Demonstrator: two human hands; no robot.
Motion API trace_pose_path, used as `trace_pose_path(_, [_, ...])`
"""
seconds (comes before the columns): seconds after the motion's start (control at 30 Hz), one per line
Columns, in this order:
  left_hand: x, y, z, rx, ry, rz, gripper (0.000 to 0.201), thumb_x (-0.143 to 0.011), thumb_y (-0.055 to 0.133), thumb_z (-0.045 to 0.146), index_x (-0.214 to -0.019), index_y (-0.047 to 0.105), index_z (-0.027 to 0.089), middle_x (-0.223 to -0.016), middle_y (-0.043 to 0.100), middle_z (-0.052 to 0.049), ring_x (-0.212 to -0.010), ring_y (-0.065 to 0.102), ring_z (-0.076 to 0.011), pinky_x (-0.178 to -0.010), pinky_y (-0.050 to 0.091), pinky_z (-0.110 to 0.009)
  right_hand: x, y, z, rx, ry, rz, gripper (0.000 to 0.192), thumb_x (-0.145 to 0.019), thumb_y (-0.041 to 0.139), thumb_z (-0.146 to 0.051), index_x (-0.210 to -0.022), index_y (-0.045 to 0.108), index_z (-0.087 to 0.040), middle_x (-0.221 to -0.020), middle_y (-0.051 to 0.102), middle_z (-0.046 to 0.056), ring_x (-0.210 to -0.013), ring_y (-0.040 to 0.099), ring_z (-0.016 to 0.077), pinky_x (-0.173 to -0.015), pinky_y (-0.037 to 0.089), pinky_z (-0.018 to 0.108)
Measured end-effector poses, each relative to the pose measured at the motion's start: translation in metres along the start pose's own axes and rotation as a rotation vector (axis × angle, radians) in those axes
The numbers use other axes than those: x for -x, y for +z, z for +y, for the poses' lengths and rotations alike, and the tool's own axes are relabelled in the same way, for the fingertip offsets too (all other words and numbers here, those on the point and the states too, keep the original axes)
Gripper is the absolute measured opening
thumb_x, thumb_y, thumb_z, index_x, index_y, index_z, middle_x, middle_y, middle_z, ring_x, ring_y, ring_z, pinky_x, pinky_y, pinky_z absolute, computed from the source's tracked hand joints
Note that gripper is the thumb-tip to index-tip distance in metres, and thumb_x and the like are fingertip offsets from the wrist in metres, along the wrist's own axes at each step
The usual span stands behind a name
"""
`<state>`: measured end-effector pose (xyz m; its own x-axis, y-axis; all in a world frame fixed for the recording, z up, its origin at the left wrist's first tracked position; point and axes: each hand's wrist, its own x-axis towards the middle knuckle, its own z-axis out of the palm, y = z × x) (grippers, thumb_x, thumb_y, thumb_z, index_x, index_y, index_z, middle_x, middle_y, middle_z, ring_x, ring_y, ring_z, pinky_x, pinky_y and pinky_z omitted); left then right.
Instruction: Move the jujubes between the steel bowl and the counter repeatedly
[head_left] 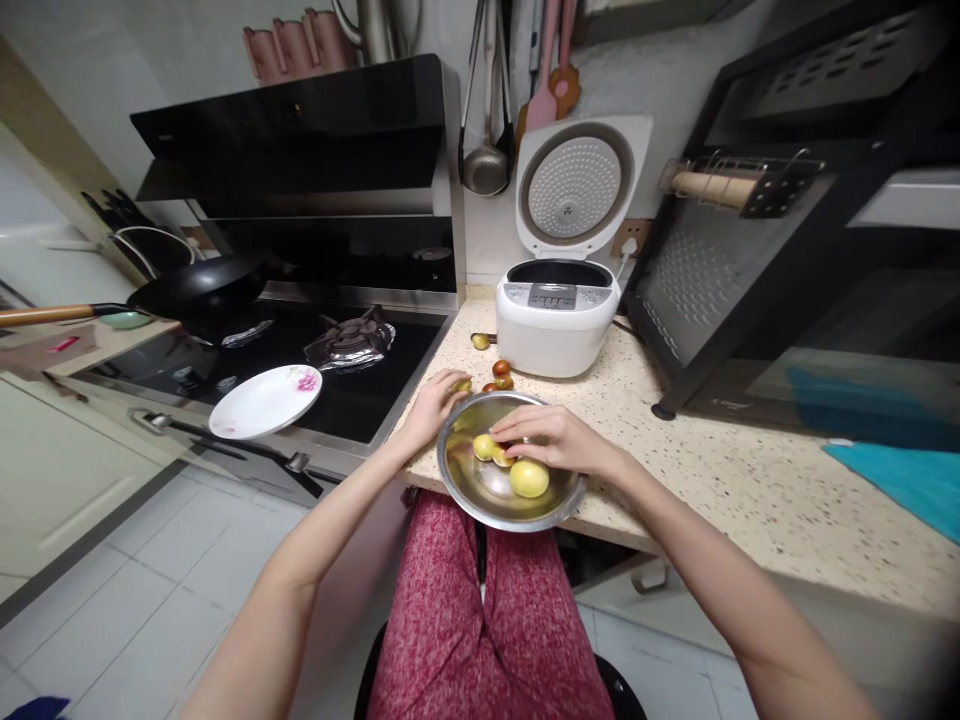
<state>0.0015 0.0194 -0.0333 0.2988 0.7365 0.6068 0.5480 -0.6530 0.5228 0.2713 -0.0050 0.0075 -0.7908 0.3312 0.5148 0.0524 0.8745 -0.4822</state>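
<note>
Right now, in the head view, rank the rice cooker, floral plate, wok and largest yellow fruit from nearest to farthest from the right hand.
From the right hand:
1. Largest yellow fruit: in the metal bowl.
2. Rice cooker: beyond the bowl.
3. Floral plate: left, at the front edge of the stove.
4. Wok: farther left and back.

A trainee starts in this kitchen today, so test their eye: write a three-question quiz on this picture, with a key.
1. Multiple choice: which hand has its fingers inside the metal bowl? A) left B) right C) neither
2. True or false: the lid of the white rice cooker is shut.
3. Fill in the blank: the white plate bears a pink ____ near its rim.

Key: 1. B, the right hand. 2. False; it stands open. 3. Flower.
</note>
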Motion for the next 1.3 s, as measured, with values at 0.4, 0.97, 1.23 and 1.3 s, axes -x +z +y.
trace_pose_path(0.4, [-0.001, -0.008, 0.022, 0.313, 0.116, 0.075, 0.023, -0.097, 0.070, 0.033, -0.117, 0.076, 0.024, -0.121, 0.071, -0.010, -0.117, 0.067, -0.0235, -0.105, 0.056, -0.042, 0.000, 0.000, 0.000, 0.022, 0.017, 0.017, 0.020, -0.098, 0.070, -0.026, -0.115, 0.080, -0.026, -0.114, 0.081, 0.006, -0.108, 0.075, 0.0203, -0.097, 0.062, 0.041])
trace_pose_path(0.97, [-0.002, -0.012, 0.029, 0.546, -0.001, -0.255, 0.023, -0.091, 0.077, 0.036, -0.108, 0.082, 0.022, -0.118, 0.078, -0.013, -0.117, 0.071, -0.0264, -0.111, 0.052, -0.048, 0.000, -0.003, 0.004, 0.034, 0.018, 0.017, 0.015, -0.098, 0.071, -0.034, -0.105, 0.082, -0.026, -0.104, 0.081, 0.005, -0.095, 0.076, 0.0189, -0.089, 0.061, 0.038])
trace_pose_path(1.23, [-0.002, -0.011, 0.026, 0.540, 0.008, -0.256, 0.021, -0.093, 0.075, 0.034, -0.108, 0.081, 0.020, -0.114, 0.079, -0.012, -0.112, 0.073, -0.0245, -0.108, 0.054, -0.045, -0.002, -0.003, 0.001, 0.002, -0.021, -0.033, 0.013, -0.096, 0.073, -0.034, -0.094, 0.083, -0.026, -0.091, 0.082, 0.002, -0.088, 0.075, 0.0179, -0.081, 0.060, 0.034])
trace_pose_path(1.3, [-0.002, -0.010, 0.025, 0.532, 0.014, -0.244, 0.021, -0.094, 0.074, 0.035, -0.106, 0.081, 0.019, -0.112, 0.079, -0.012, -0.111, 0.073, -0.0246, -0.106, 0.055, -0.045, -0.002, -0.003, 0.002, 0.013, -0.017, -0.002, 0.012, -0.096, 0.074, -0.034, -0.095, 0.082, -0.026, -0.091, 0.082, 0.002, -0.087, 0.075, 0.0181, -0.082, 0.060, 0.035])
